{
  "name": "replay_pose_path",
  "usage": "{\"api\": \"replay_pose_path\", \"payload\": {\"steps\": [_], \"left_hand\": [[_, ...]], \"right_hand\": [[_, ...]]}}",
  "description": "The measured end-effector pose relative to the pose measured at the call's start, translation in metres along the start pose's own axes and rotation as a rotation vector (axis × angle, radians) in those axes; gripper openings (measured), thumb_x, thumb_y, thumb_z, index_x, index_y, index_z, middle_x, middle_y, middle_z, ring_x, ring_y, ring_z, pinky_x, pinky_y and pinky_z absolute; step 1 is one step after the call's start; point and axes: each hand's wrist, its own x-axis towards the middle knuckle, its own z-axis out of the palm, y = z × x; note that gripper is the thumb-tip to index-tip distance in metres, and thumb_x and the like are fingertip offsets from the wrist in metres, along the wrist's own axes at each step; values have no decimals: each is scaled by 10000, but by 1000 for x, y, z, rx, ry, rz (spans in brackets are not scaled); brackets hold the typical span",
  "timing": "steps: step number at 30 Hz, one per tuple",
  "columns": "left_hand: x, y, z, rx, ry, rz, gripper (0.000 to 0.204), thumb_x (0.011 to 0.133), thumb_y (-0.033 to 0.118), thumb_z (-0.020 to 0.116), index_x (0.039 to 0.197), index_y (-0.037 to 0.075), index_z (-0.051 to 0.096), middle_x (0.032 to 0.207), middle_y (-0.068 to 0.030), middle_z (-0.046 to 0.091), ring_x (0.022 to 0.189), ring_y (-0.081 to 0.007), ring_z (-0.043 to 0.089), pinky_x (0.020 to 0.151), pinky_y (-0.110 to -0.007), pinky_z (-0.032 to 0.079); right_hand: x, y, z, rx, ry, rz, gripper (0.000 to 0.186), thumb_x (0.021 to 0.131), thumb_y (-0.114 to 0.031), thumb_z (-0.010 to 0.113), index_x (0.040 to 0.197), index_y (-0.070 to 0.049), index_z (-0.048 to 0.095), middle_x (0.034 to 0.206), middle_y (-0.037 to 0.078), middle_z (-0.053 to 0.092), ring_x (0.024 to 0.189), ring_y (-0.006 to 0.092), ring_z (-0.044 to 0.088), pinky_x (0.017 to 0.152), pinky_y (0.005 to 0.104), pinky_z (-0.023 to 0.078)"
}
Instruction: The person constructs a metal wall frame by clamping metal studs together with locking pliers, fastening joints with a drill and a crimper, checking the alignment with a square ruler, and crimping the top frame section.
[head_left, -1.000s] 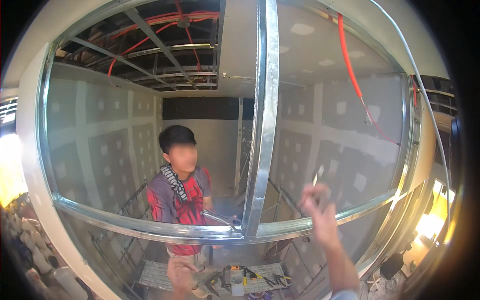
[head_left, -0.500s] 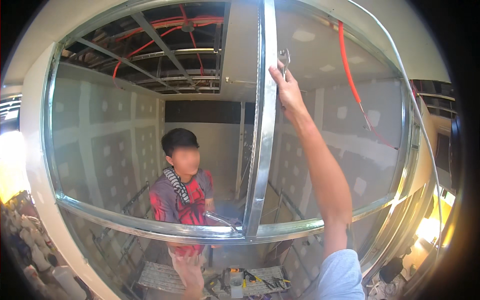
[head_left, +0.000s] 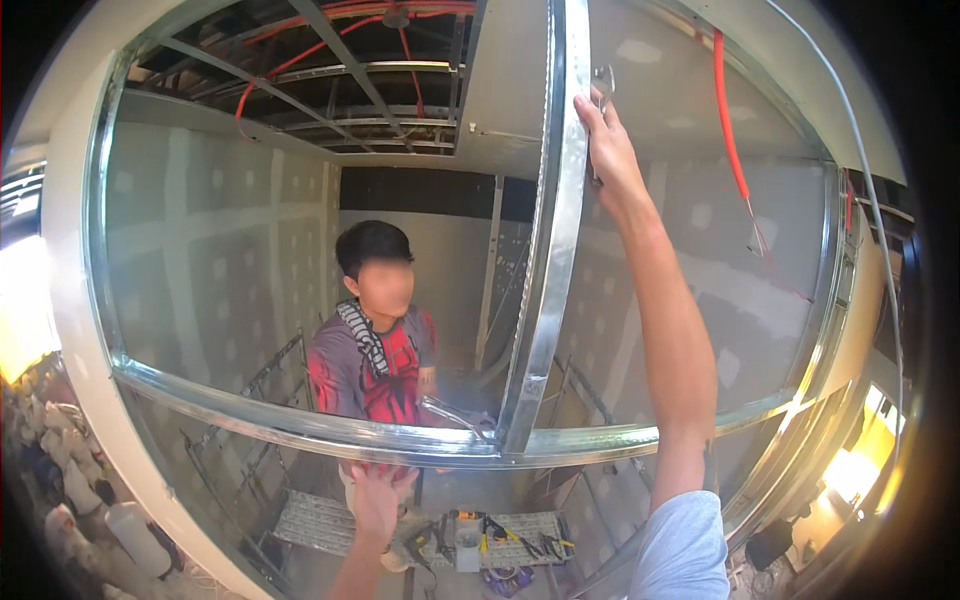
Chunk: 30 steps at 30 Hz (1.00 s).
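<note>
A shiny metal stud [head_left: 552,240] stands upright in the opening, its foot meeting the horizontal metal rail [head_left: 300,425]. High on the stud's right side, my right hand [head_left: 612,150] is closed around a metal tool that looks like locking pliers [head_left: 604,80]; its jaw end sticks up above my fingers. My thumb rests against the stud. Low in view, my left hand [head_left: 377,505] reaches up with fingers stretched, their tips at the rail's lower edge. Beyond the rail, a co-worker [head_left: 370,340] stands near another pliers-like metal tool [head_left: 455,412] at the stud's foot.
A plank platform [head_left: 315,520] below holds a pale container [head_left: 467,548] and several hand tools. An orange conduit [head_left: 730,130] with loose wires hangs at the right, near a white cable [head_left: 850,130]. The ceiling [head_left: 330,75] has an open framed section.
My left hand has come into view from below and reached the rail. My right hand keeps its hold beside the stud. The whole view has shifted slightly.
</note>
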Motion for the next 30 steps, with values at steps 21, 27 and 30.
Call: {"api": "replay_pose_path", "payload": {"steps": [21,27,30], "left_hand": [[7,-2,19,32,-142,55,760,997,678,439,1567,209,258,1467,-88,485,1318,-303,507,1046,-542,478],[5,-4,13,105,-100,55,810,1000,704,381,1564,141,239,1523,-124,435,1385,-314,468,1109,-580,423],[11,-9,15,91,-121,39,827,985,717,405,1558,141,254,1519,-114,443,1390,-319,458,1110,-582,409]], "right_hand": [[-6,14,11,86,60,-95,608,1005,-346,659,1467,15,498,1317,146,644,1200,186,583,1021,319,445],[-12,4,13,-31,77,-30,624,989,-328,687,1445,56,499,1332,173,641,1195,202,603,1021,319,459],[-13,-7,-18,-251,77,-111,792,958,-549,671,1409,84,516,1316,189,657,1219,215,605,1046,342,445]]}}
